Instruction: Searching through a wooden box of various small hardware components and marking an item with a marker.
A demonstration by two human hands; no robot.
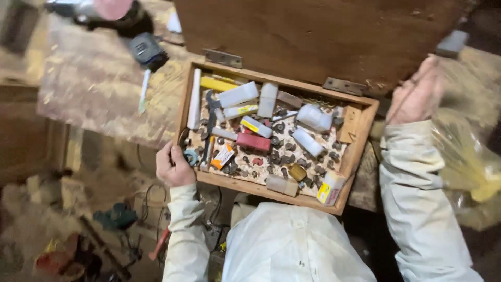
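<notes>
A shallow wooden box [360,137] lies open in the middle of the frame, its long axis running from the left toward the lower right, so it sits askew to the picture edges. Its hinged lid [318,31] stands raised along the far side and fills the upper centre, held by two metal hinges [223,58]. The left hand [174,166] clasps the near left corner of the box, fingers curled over the rim, a narrow grip on the wood. The right hand [419,94] is up at the right end of the lid, at the upper right; it is blurred, and whether its grip closes on the lid's edge cannot be told.

Inside the box lie small white plastic bottles [314,117], a yellow stick [216,84], a red block [254,141], an orange-and-white packet [223,155] and many dark little metal parts scattered on the floor of the box.

The box rests on a worn, dusty bench [94,83], with a grey tool [147,50] at the upper left. A yellowish plastic bag [467,156] hangs at the right. Below left, the dirt floor [31,224] carries cables and clutter.
</notes>
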